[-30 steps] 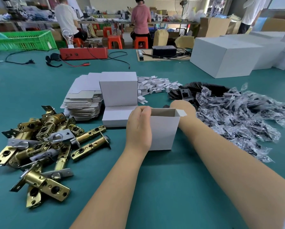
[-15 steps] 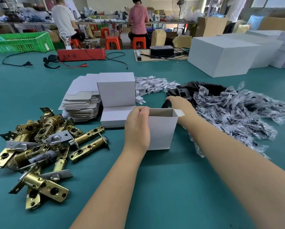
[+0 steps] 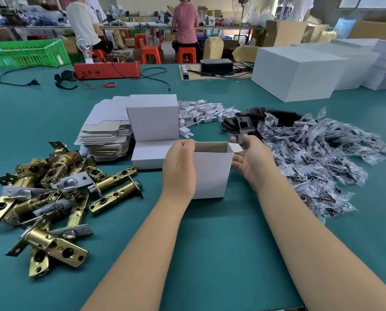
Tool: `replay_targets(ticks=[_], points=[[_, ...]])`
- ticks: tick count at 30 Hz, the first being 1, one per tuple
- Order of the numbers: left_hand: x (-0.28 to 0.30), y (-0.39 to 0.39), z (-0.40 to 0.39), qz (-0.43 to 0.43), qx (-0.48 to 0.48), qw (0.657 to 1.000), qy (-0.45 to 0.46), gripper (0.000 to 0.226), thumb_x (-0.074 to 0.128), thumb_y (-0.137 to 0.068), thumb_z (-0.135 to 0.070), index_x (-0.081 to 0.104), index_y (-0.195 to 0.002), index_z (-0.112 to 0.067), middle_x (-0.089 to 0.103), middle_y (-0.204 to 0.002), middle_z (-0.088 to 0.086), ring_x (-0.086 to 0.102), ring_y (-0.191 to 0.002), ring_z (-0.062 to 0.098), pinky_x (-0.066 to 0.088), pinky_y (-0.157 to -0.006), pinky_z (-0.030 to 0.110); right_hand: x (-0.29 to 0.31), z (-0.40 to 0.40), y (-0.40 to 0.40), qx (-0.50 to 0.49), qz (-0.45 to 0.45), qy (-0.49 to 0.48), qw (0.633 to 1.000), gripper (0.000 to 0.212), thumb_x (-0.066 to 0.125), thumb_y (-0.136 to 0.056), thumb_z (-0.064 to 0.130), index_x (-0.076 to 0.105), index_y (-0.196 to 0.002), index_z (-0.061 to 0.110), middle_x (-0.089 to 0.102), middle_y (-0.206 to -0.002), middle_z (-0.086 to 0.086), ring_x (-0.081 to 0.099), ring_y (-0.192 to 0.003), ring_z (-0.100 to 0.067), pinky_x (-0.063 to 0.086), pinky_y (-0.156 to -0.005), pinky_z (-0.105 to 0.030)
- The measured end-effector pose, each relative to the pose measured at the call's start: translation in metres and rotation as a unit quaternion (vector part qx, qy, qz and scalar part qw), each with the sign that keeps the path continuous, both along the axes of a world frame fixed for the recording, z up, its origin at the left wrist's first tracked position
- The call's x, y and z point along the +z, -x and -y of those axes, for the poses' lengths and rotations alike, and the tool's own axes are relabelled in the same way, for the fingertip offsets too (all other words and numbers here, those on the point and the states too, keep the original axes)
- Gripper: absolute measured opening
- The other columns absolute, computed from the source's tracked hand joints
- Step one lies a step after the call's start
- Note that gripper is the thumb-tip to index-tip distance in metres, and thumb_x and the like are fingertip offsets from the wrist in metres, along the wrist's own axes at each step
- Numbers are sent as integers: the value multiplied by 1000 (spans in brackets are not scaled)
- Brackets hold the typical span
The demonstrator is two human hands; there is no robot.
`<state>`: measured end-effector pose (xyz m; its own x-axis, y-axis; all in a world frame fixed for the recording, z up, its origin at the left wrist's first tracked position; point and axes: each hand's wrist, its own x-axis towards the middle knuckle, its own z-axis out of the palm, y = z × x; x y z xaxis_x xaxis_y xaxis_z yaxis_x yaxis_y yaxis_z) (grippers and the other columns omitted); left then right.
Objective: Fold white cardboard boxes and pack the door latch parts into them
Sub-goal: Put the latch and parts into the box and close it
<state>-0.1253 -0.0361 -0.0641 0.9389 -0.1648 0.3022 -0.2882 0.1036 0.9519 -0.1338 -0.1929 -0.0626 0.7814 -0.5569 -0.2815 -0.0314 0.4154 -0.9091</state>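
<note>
A small white box (image 3: 211, 173) is being kept upright near the middle of the green table (image 3: 210, 254), its long axis vertical and its open mouth pointing up, with one flap (image 3: 236, 148) sticking out at the far right corner. The box is being gripped by the left hand (image 3: 179, 168), which is wrapped round the left wall with the fingers curled over the top edge. The right hand (image 3: 251, 161) is being held just right of the box, palm turned toward it, and a black plate (image 3: 243, 132) is being pinched in its fingertips above the flap; the plate is blurred. Both forearms are being stretched forward from the near edge.

To the left, a heap of brass latches (image 3: 50, 191) is lying with the barrels pointing in mixed directions. To the right, a spread of clear bags (image 3: 317, 162) holding dark screws is lying. Just beyond the box, a folded box (image 3: 153, 118) is being stood on another lying flat, beside a stack of flat blanks (image 3: 106, 135). Farther off, white card bits (image 3: 204, 110) and a row of black plates (image 3: 270, 114) are lying.
</note>
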Motion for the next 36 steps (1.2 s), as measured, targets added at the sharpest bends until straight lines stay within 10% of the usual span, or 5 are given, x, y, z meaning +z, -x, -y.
replay_targets(ticks=[10, 17, 26, 29, 36], points=[[1, -1, -1, -19, 6, 1000, -7, 26, 38, -81, -40, 56, -75, -21, 53, -68, -20, 45, -64, -9, 35, -59, 4, 5, -2, 19, 23, 37, 156, 987, 13, 61, -93, 23, 63, -83, 31, 39, -40, 16, 35, -36, -1, 40, -40, -19], [2, 1, -2, -29, 8, 999, -10, 33, 39, -80, -42, 56, -80, -14, 50, -77, -8, 43, -67, -2, 35, -59, 7, 26, -17, 24, 25, 119, 144, 982, 38, 39, -99, 33, 60, -71, 19, 66, -61, 2, 60, -58, -13, 48, -55, -26], [8, 7, -5, -48, -34, 998, -10, 60, 33, -84, -49, 52, -97, 7, 54, -90, 22, 50, -85, 20, 38, -78, 35, 40, -33, 39, 17, 266, 324, 908, 24, 64, -88, 7, 60, -90, 30, 69, -81, 18, 65, -78, -4, 53, -66, -19], [8, 8, -5, -55, -28, 998, -6, 53, 32, -95, -46, 57, -91, 1, 58, -86, 11, 52, -82, 19, 39, -75, 34, 41, -40, 41, 48, 289, 401, 868, 28, 69, -81, 1, 67, -84, 29, 68, -89, 15, 64, -89, -4, 52, -84, -27], [4, 5, -4, -77, -32, 996, 8, 54, 21, -105, -44, 68, -84, -30, 70, -89, -1, 62, -88, 18, 46, -83, 37, 43, -46, 45, 73, 286, 377, 878, 27, 68, -84, 3, 68, -84, 30, 69, -76, 20, 62, -77, 6, 46, -71, -11]])
